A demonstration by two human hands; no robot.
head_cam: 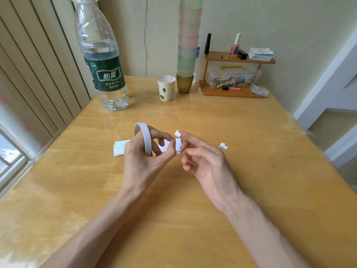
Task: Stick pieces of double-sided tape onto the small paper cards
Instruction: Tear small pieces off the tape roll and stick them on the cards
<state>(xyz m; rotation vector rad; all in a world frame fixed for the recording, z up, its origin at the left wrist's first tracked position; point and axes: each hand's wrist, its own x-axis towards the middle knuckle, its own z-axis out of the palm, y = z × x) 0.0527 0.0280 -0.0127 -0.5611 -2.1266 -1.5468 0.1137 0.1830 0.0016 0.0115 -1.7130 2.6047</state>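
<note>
Tape roll, white and narrow, held upright above the table in our left hand, whose fingers and thumb curl round its rim. Piece of tape, small, off the roll, clinging to the index fingertip of our right hand; the thumb does not appear to pinch it, and the other fingers hang loosely curled. Paper cards, a small white stack lying flat on the table just beyond both hands and partly hidden by them. Scraps, two small white bits on the table to the right of the stack; backing or tape, we cannot tell. Water bottle and paper cup, far side, well apart from the work. Step in hand, as we judge it: one piece is free and not yet placed. Next move calls for lowering the right fingertip onto the top card and pressing the piece flat, with the roll held away from the stack
</note>
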